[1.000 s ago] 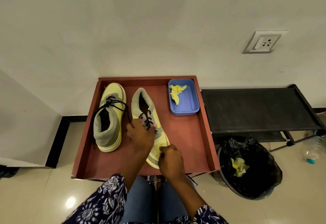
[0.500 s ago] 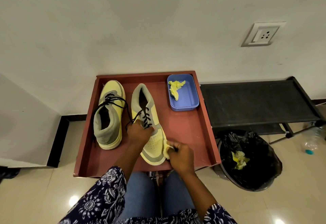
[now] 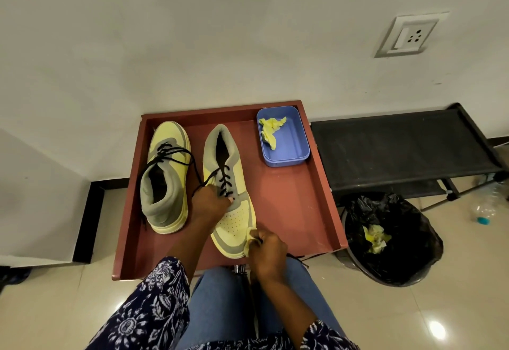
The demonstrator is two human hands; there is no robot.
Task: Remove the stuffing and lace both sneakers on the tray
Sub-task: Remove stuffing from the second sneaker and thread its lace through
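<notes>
Two yellow-and-grey sneakers lie on a red tray (image 3: 326,192). The left sneaker (image 3: 168,140) has a loose black lace trailing toward my left hand. My left hand (image 3: 209,205) grips the middle of the right sneaker (image 3: 237,221), just below its black lacing (image 3: 224,181). My right hand (image 3: 268,253) is at the toe's right edge and pinches a small piece of yellow paper (image 3: 250,238). A black lace end (image 3: 298,258) shows below the tray's near edge.
A blue container (image 3: 294,143) holding crumpled yellow paper (image 3: 271,132) sits in the tray's far right corner. To the right stands a black rack (image 3: 399,145). Below it is a bin with a black liner (image 3: 405,220) and yellow paper inside. A wall rises behind the tray.
My right hand has shifted from the top of the toe to its right edge, and a yellow paper piece now shows in its fingers. My left hand stays on the right sneaker.
</notes>
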